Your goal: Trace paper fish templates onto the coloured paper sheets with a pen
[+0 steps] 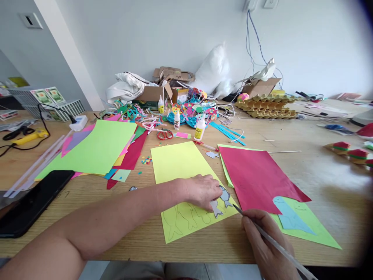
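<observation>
My left hand (204,191) lies palm down on a sheet of yellow paper (180,163), its fingers pressing on a grey fish cutout (224,196). From under those fingers sticks a grey fish tail (216,209); whether it belongs to a second cutout I cannot tell. Several fish outlines are drawn along the paper's near edge, partly covered by my left arm. In my right hand (264,237) is a slim pen (271,238) with a dark tip, which points at the paper's right edge beside the fish cutout.
Right of the yellow paper lie a red sheet (256,171) and a light blue fish (293,216) on green paper. A black phone (33,202) and stacked coloured paper (93,149) are at left. Glue bottles (199,129) and red-handled scissors (165,134) stand or lie farther back.
</observation>
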Demonstrator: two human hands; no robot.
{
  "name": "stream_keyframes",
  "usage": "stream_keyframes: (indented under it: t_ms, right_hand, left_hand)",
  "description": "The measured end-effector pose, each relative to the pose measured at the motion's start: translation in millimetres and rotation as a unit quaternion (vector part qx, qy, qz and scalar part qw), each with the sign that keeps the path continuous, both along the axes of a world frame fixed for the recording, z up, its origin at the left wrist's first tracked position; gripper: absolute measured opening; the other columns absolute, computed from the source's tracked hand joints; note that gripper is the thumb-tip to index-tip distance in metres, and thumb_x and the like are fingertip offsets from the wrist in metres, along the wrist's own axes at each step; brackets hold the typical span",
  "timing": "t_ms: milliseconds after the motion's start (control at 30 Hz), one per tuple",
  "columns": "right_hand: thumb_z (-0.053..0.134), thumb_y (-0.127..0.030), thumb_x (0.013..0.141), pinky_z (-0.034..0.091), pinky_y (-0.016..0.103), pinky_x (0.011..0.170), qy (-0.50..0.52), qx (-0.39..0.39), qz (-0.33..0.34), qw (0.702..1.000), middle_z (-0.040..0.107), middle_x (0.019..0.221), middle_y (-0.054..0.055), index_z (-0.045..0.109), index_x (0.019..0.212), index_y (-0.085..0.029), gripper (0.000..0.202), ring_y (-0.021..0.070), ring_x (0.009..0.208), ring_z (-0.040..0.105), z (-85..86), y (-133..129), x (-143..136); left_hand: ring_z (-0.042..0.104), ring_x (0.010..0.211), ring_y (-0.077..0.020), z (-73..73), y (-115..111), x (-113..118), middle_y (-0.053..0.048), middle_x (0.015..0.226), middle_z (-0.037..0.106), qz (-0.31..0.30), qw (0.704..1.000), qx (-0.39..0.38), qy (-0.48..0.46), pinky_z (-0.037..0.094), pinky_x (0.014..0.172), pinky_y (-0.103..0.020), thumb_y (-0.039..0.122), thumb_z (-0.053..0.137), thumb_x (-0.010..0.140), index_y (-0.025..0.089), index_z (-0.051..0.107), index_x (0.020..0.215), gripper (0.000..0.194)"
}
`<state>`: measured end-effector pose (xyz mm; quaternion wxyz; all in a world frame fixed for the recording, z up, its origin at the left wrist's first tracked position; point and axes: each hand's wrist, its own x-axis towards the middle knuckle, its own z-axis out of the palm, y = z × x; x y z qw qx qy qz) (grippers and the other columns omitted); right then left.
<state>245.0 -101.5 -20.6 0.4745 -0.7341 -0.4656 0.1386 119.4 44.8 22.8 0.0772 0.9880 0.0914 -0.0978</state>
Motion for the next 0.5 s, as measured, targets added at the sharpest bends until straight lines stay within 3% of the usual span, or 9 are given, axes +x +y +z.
stream_keyframes:
  t_ms: [67,233,500]
  right_hand:
    - [0.053,-0.037,0.077,0.041,0.026,0.049,-0.003,0.006,0.011,1.0,0.058,0.058,-0.002,0.054,0.073,-0.025,0.013,0.017,0.053,0.052,-2.0,0.9,2.3]
    - [0.052,-0.036,0.077,0.041,0.025,0.048,-0.026,0.004,0.023,0.999,0.059,0.058,-0.001,0.055,0.073,-0.024,0.013,0.0165,0.053,0.053,-7.2,2.0,9.4]
    - [0.051,-0.038,0.077,0.041,0.026,0.051,-0.022,-0.025,0.003,0.999,0.058,0.059,-0.002,0.054,0.074,-0.024,0.014,0.017,0.056,0.053,-2.1,0.9,4.6]
  left_hand:
    - [0.053,0.092,-0.0225,0.3,-0.9,0.2,-0.009,0.096,0.059,-0.007,1.0,0.0,0.002,0.043,0.075,-0.031,0.032,0.059,0.08,0.014,0.058,0.091,0.022]
    - [0.053,0.097,-0.0247,1.5,-3.5,-2.9,-0.011,0.106,0.057,0.053,0.999,0.008,0.002,0.044,0.077,-0.033,0.036,0.062,0.078,0.013,0.054,0.105,0.037]
    - [0.054,0.094,-0.025,0.5,0.4,4.5,-0.01,0.098,0.058,0.049,0.998,-0.015,0.021,0.044,0.074,-0.032,0.035,0.065,0.073,0.013,0.058,0.089,0.027]
